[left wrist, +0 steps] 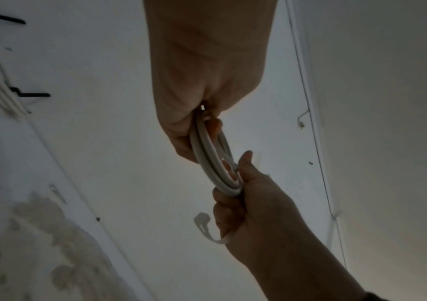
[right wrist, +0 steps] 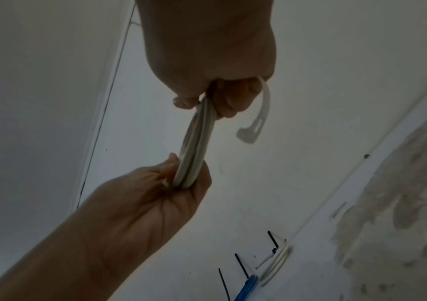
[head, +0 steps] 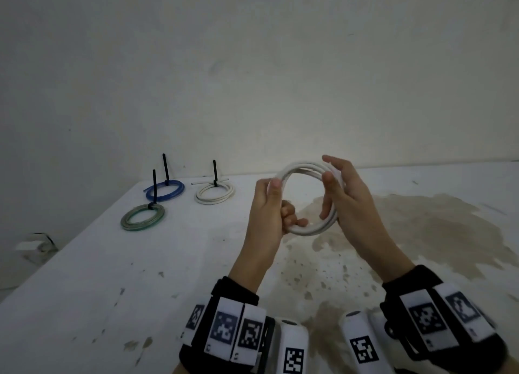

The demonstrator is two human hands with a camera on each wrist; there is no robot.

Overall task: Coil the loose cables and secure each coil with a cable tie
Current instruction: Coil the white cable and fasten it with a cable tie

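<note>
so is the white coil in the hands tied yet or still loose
Still loose. Both hands hold the white cable coil above the table; the white cable tie hangs open-ended from the right hand, not looped round the coil.

I read a bare workroom, stained white painted tabletop [head: 84, 289] lower frame, plain scuffed off-white wall [head: 252, 64] filling the top
</note>
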